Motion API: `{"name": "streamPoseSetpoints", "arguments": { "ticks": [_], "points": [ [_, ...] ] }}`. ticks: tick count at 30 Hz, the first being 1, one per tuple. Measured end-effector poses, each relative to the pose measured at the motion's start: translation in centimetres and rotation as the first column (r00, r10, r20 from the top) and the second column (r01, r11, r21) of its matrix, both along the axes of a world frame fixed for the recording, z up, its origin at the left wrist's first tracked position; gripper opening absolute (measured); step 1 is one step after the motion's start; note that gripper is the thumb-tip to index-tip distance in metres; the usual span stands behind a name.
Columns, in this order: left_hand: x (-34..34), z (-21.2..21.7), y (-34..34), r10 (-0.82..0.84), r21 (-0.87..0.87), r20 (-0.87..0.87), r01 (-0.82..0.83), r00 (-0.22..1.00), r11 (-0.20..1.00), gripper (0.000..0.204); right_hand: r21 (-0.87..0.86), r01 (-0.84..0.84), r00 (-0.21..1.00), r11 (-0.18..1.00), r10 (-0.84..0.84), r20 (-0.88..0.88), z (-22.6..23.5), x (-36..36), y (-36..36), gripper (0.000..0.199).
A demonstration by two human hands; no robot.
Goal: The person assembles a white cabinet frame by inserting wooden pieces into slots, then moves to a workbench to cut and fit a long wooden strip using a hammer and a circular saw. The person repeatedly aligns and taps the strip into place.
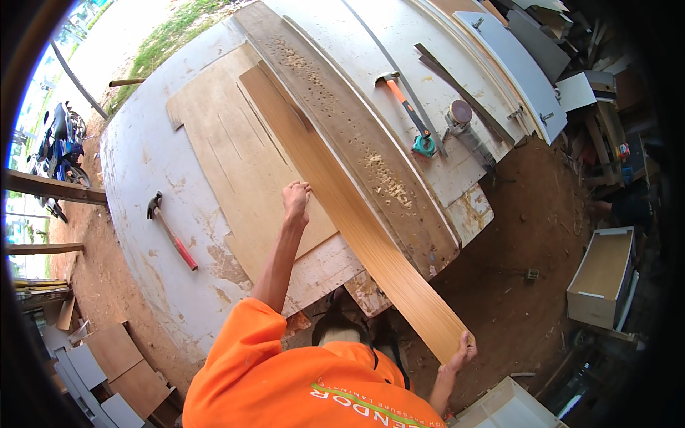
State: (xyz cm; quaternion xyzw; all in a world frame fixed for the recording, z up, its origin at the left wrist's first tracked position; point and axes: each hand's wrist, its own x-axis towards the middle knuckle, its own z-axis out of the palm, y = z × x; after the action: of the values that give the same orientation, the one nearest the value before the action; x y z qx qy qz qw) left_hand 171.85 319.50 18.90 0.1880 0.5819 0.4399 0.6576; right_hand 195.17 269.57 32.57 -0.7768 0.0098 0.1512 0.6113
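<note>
one long wood-grain laminate strip (pixel 357 214) is seen lying diagonally across the white worktable (pixel 143 164), running from about 11 o'clock down to 5 o'clock, its lower end jutting past the table edge. the left hand (pixel 296 200) is laid flat on the strip's left edge near the middle of the view, fingers pressed down rather than wrapped round it. the right hand (pixel 462 353), at 5 o'clock, is closed over the strip's near corner, though how firmly it is gripped cannot be told at this rim of the view. two hammers are counted: one red-handled hammer (pixel 171 232) at 9 o'clock, well apart from the strip, and one orange-handled hammer (pixel 407 107) at 1 o'clock. one plywood sheet (pixel 228 143) lies beneath the strip, and one dusty drilled board (pixel 342 121) lies just beside it.
</note>
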Motion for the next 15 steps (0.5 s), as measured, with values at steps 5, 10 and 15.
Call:
{"name": "streamPoseSetpoints", "arguments": {
  "ticks": [5,10,15],
  "points": [
    [-1.7,-0.1,4.6,-0.028,0.008,-0.029,0.028,0.999,1.000,0.032,0.010,0.005,0.999,1.000,-0.005,-0.033,-1.5,-1.2,3.4,0.023],
    [-3.6,0.0,10.6,-0.039,0.010,-0.057,0.040,0.998,0.999,0.033,0.045,0.013,0.998,0.999,-0.011,-0.059,-4.0,-2.9,8.0,0.023],
    [-5.6,0.1,17.4,-0.053,0.021,-0.128,0.056,0.990,0.998,0.039,-0.047,-0.015,1.000,0.999,0.016,0.017,-6.8,-4.7,13.1,0.027]
  ]
}}
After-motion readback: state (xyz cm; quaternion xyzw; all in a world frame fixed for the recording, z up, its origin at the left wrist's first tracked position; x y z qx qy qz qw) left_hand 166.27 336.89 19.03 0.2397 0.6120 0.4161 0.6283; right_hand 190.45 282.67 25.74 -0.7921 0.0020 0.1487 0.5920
